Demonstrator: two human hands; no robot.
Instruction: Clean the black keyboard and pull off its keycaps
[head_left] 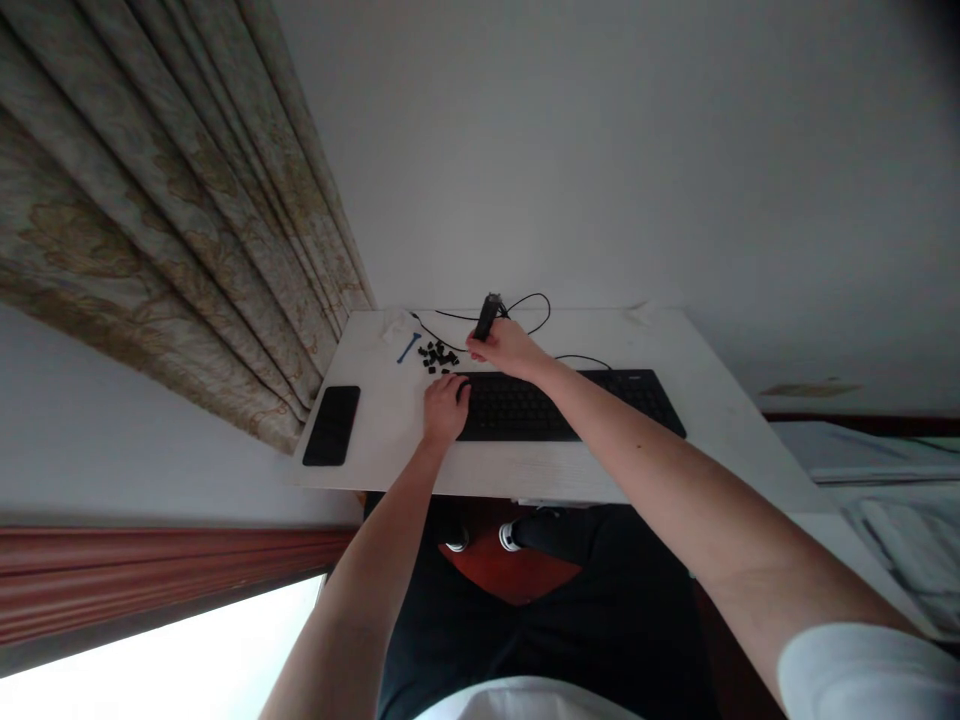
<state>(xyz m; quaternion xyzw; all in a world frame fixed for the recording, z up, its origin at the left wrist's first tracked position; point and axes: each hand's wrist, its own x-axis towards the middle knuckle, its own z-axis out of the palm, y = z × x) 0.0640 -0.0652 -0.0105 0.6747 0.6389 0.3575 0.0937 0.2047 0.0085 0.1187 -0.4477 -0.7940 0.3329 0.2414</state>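
A black keyboard (517, 408) lies on the white desk (495, 465). My left hand (445, 408) is closed over its left end, with the fingers curled on the top corner. Above the keyboard's back edge, my right hand (504, 348) grips a black, elongated, brush-like tool (487, 315), raised and tilted with its far end up. The details of that end are too dark to make out. Several small loose black keycaps (436, 356) lie scattered just behind my left hand. A thin blue stick-like tool (409, 347) with wider ends rests left of them.
A black phone (331, 426) lies near the desk's left edge. A black cable (541, 305) loops along the back by the wall. Crumpled clear plastic (397, 324) sits at the back left. A patterned curtain (187, 200) hangs beside the desk's left side.
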